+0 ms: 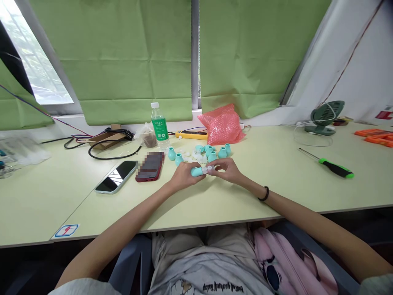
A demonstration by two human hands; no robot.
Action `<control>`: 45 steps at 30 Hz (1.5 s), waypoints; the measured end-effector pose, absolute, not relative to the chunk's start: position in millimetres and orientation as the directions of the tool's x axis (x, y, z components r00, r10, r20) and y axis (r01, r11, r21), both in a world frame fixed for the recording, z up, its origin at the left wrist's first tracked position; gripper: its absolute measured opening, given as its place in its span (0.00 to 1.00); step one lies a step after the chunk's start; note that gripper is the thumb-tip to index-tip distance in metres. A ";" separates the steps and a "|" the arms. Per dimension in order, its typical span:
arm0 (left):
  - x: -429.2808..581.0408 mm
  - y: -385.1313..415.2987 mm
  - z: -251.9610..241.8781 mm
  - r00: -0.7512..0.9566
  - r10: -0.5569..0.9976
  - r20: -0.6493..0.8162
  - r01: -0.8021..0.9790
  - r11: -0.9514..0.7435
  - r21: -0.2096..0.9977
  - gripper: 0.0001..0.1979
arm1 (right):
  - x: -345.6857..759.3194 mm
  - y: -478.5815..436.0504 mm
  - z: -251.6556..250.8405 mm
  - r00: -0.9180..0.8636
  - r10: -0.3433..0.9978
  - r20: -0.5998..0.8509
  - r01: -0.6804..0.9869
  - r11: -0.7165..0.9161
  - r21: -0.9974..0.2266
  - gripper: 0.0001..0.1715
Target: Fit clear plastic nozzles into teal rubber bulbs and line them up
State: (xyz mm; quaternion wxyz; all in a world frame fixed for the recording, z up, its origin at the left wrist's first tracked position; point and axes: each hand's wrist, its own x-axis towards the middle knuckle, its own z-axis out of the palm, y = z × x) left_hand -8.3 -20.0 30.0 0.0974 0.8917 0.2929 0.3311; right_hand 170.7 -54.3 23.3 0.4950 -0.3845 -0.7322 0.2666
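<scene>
My left hand (184, 175) is closed round a small teal bulb-shaped piece (196, 171), held on its side above the table. At its right end is a translucent plastic fitting (209, 169), pinched by the fingers of my right hand (227, 170). Whether the two parts are joined or only touching, I cannot tell. Just beyond my hands stand several teal bulb-shaped pieces (222, 153), most of them upright with an opening on top. Among them lies a loose group of small whitish translucent parts (196, 157).
Left of my hands lie a red-edged phone (150, 166) and a pale-edged phone (116, 177). Behind stand a water bottle (160, 127), a yellow device (192, 135) and a pink bubble-wrap bag (223, 125). A screwdriver (333, 166) and a green fan (325, 116) are at right.
</scene>
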 end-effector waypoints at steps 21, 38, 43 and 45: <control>-6.8 -26.8 24.3 0.661 0.577 0.480 0.579 -0.799 0.164 0.15 | 170.8 -58.3 21.1 -0.442 0.826 0.349 0.438 0.538 -0.720 0.19; -6.0 -31.4 23.1 0.748 0.412 0.521 0.538 -0.835 -0.112 0.22 | 171.4 -57.0 26.9 -0.481 0.877 0.025 0.213 0.145 -0.966 0.19; -18.5 -20.8 38.7 0.629 0.424 0.652 0.484 -0.870 0.099 0.18 | 167.6 -48.2 28.9 -0.343 0.934 0.095 0.138 0.150 -0.979 0.26; -27.3 -14.1 43.4 0.521 0.477 0.708 0.505 -0.841 0.194 0.17 | 168.7 -43.2 28.4 -0.273 0.952 0.138 0.221 0.202 -0.954 0.25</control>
